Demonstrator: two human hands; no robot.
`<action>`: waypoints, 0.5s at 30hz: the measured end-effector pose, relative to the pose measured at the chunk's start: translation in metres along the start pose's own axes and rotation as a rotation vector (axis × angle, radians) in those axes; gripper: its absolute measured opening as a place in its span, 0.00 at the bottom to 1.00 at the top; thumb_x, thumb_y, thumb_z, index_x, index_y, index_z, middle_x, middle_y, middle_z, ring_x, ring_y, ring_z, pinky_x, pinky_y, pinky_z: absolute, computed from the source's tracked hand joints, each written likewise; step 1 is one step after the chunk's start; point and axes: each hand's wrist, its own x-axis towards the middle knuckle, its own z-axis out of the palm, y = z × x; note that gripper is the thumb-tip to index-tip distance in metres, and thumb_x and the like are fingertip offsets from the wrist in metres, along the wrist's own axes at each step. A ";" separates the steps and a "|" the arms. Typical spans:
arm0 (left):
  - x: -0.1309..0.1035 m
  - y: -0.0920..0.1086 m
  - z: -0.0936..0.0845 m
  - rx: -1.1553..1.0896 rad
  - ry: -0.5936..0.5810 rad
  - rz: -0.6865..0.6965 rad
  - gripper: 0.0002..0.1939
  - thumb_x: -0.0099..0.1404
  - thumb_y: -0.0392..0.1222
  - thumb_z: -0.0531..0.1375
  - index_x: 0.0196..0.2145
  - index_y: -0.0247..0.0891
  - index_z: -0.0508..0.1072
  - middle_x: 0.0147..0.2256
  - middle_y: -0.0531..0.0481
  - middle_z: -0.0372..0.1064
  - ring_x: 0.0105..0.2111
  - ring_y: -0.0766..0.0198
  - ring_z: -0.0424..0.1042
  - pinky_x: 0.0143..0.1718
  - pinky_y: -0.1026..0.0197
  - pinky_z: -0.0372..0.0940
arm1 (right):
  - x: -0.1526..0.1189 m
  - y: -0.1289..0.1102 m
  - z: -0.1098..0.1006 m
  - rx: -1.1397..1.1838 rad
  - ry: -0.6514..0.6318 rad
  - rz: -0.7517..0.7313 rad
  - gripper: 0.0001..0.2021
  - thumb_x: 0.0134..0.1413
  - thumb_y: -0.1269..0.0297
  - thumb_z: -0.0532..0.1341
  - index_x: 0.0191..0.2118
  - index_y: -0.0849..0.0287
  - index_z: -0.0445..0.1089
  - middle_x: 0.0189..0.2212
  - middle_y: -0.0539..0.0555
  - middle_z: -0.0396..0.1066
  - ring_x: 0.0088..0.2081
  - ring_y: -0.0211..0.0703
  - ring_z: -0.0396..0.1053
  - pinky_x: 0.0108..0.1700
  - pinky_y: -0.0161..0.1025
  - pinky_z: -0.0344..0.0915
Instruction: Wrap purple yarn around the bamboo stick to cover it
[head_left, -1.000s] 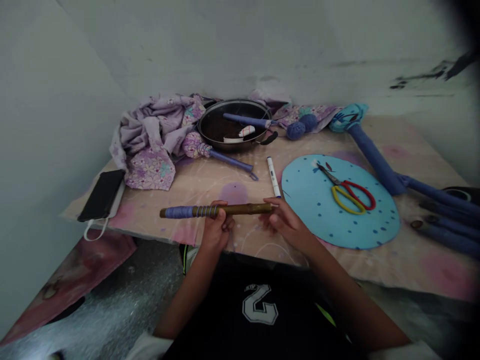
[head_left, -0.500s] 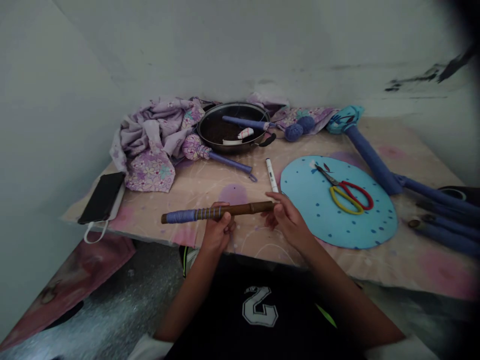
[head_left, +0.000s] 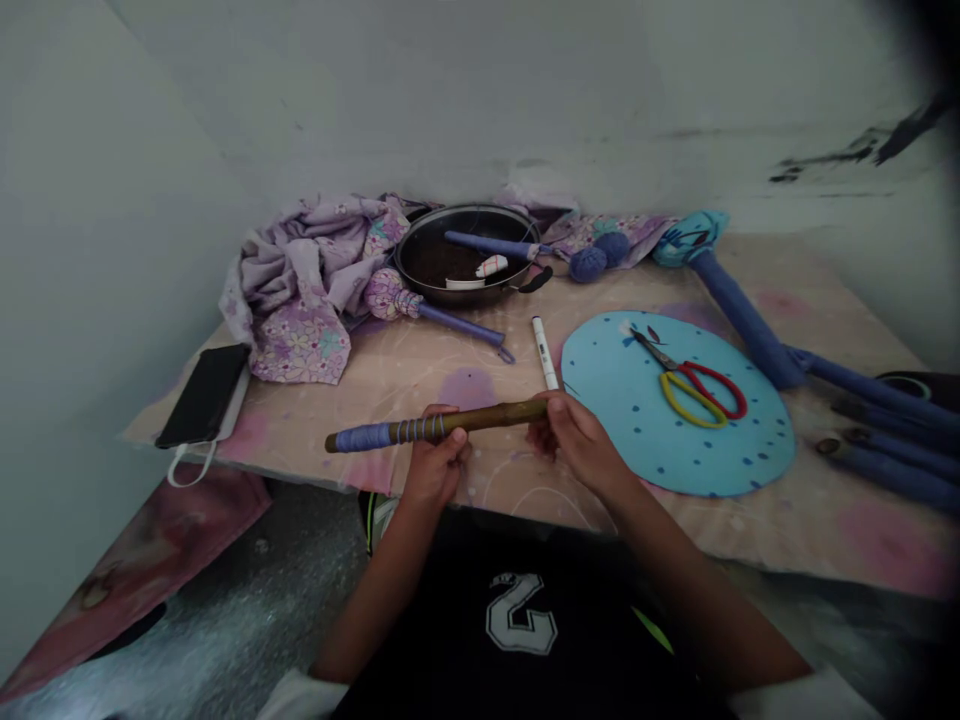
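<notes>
A brown bamboo stick (head_left: 499,414) is held level above the near edge of the table. Blue yarn (head_left: 363,436) wraps its left end tightly, then runs on in spaced turns toward the middle. My left hand (head_left: 437,462) grips the stick at its middle, thumb on top, beside the spaced turns. The right end is pinched between thumb and fingers of my right hand (head_left: 574,435). A white marker (head_left: 545,353) lies just beyond my right hand.
Scissors (head_left: 688,386) lie on a blue dotted round mat (head_left: 637,440) at right. Behind stands a black pan (head_left: 431,265) near floral cloth (head_left: 300,330). A black phone (head_left: 204,396) is at left. Blue-wrapped sticks (head_left: 892,468) lie at far right, two yarn balls (head_left: 588,264) at back.
The fingers of my right hand have closed in around the stick's right end. The stick has turned slightly and shifted a little to the right at its left end.
</notes>
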 end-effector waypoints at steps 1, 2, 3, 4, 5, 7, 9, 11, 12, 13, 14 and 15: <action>0.000 0.000 -0.001 -0.004 -0.006 0.003 0.21 0.43 0.40 0.72 0.33 0.40 0.68 0.19 0.61 0.56 0.15 0.79 0.48 0.16 0.73 0.45 | 0.000 0.000 0.000 -0.026 -0.008 0.011 0.17 0.62 0.50 0.47 0.43 0.57 0.63 0.24 0.50 0.66 0.22 0.38 0.65 0.21 0.34 0.62; 0.000 -0.001 -0.001 -0.012 -0.012 0.005 0.21 0.44 0.42 0.71 0.34 0.40 0.68 0.19 0.61 0.55 0.15 0.79 0.47 0.16 0.72 0.44 | 0.000 0.000 0.000 -0.076 -0.014 -0.030 0.14 0.61 0.52 0.50 0.42 0.57 0.64 0.25 0.51 0.67 0.23 0.38 0.66 0.23 0.35 0.64; 0.001 -0.001 -0.002 -0.020 -0.018 0.005 0.21 0.44 0.45 0.71 0.35 0.39 0.69 0.19 0.61 0.54 0.15 0.79 0.46 0.15 0.72 0.43 | 0.000 -0.001 0.000 -0.137 -0.006 -0.118 0.12 0.60 0.55 0.53 0.43 0.56 0.65 0.30 0.53 0.69 0.28 0.40 0.68 0.28 0.37 0.67; 0.001 -0.002 -0.002 -0.026 -0.024 0.000 0.22 0.45 0.47 0.71 0.36 0.39 0.69 0.18 0.62 0.52 0.14 0.79 0.45 0.15 0.72 0.43 | -0.001 -0.001 0.000 -0.200 0.004 -0.235 0.09 0.59 0.59 0.55 0.44 0.55 0.65 0.35 0.56 0.70 0.34 0.43 0.70 0.34 0.41 0.68; 0.002 -0.002 -0.003 -0.029 -0.028 -0.005 0.22 0.45 0.49 0.70 0.36 0.39 0.69 0.18 0.62 0.51 0.14 0.79 0.45 0.15 0.72 0.42 | -0.002 -0.002 0.001 -0.255 0.008 -0.359 0.08 0.58 0.63 0.56 0.44 0.54 0.65 0.40 0.57 0.69 0.40 0.45 0.69 0.41 0.45 0.68; 0.002 -0.002 -0.003 -0.027 -0.023 -0.006 0.21 0.46 0.49 0.70 0.35 0.38 0.69 0.17 0.62 0.50 0.14 0.79 0.44 0.15 0.72 0.42 | -0.003 -0.002 0.003 -0.319 -0.010 -0.542 0.08 0.57 0.69 0.56 0.43 0.53 0.65 0.46 0.58 0.67 0.49 0.48 0.66 0.51 0.51 0.63; 0.002 -0.001 -0.003 -0.029 -0.009 0.009 0.20 0.46 0.47 0.70 0.33 0.38 0.68 0.18 0.62 0.51 0.14 0.79 0.44 0.15 0.72 0.43 | -0.004 -0.002 0.006 -0.277 -0.012 -0.541 0.09 0.55 0.69 0.58 0.43 0.52 0.64 0.49 0.58 0.65 0.53 0.49 0.64 0.52 0.52 0.62; 0.001 0.000 -0.002 -0.025 -0.006 0.022 0.19 0.46 0.44 0.71 0.32 0.39 0.67 0.18 0.62 0.52 0.14 0.80 0.45 0.15 0.72 0.43 | -0.004 -0.001 0.008 -0.129 -0.008 -0.365 0.12 0.57 0.63 0.57 0.47 0.53 0.61 0.46 0.58 0.67 0.46 0.46 0.68 0.44 0.47 0.68; 0.001 0.000 -0.001 -0.018 -0.011 0.022 0.19 0.45 0.43 0.71 0.32 0.40 0.67 0.18 0.62 0.52 0.14 0.79 0.45 0.15 0.73 0.43 | -0.003 -0.001 0.008 -0.042 -0.015 -0.252 0.12 0.59 0.60 0.55 0.48 0.53 0.59 0.40 0.57 0.69 0.39 0.43 0.70 0.37 0.43 0.69; 0.001 0.000 -0.001 -0.009 -0.020 0.018 0.19 0.45 0.42 0.71 0.31 0.40 0.66 0.18 0.62 0.53 0.14 0.79 0.45 0.15 0.73 0.43 | -0.002 0.000 0.009 0.032 -0.030 -0.147 0.13 0.60 0.58 0.53 0.49 0.54 0.58 0.33 0.53 0.69 0.30 0.40 0.70 0.30 0.39 0.68; 0.001 0.000 -0.001 -0.001 -0.028 0.013 0.19 0.44 0.41 0.71 0.31 0.40 0.66 0.18 0.62 0.53 0.14 0.79 0.46 0.15 0.73 0.44 | -0.001 0.001 0.009 0.082 -0.043 -0.068 0.12 0.61 0.56 0.52 0.48 0.54 0.58 0.27 0.49 0.68 0.24 0.37 0.67 0.25 0.36 0.65; 0.001 0.000 -0.001 0.006 -0.034 0.006 0.20 0.44 0.40 0.71 0.31 0.40 0.66 0.18 0.62 0.53 0.14 0.79 0.47 0.16 0.73 0.44 | -0.001 0.002 0.008 0.104 -0.047 -0.028 0.11 0.61 0.56 0.51 0.46 0.54 0.58 0.23 0.47 0.65 0.21 0.36 0.64 0.23 0.34 0.63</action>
